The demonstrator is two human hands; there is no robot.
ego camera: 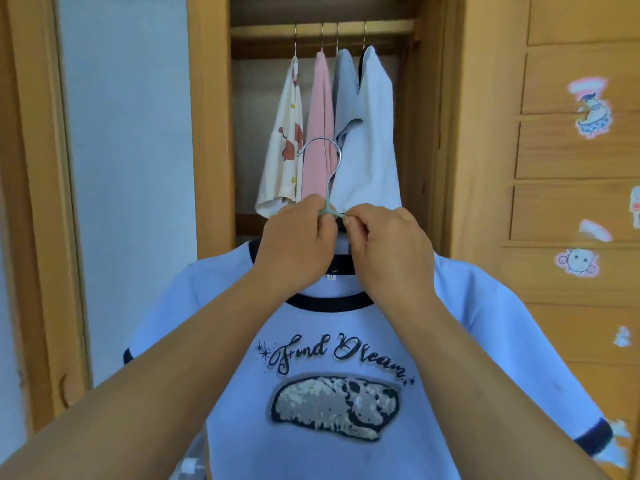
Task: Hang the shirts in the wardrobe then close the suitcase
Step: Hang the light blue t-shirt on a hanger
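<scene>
Four shirts (332, 129) already hang on the rail (322, 30), and you hold a fifth tee (332, 375) well below that rail, left hand (294, 244) and right hand (391, 251) both pinched tight on its hanger (327, 188) neck, so next lift the hook over the rail.

Two bare forearms; hands (294, 244) ringless, no sleeves visible
</scene>
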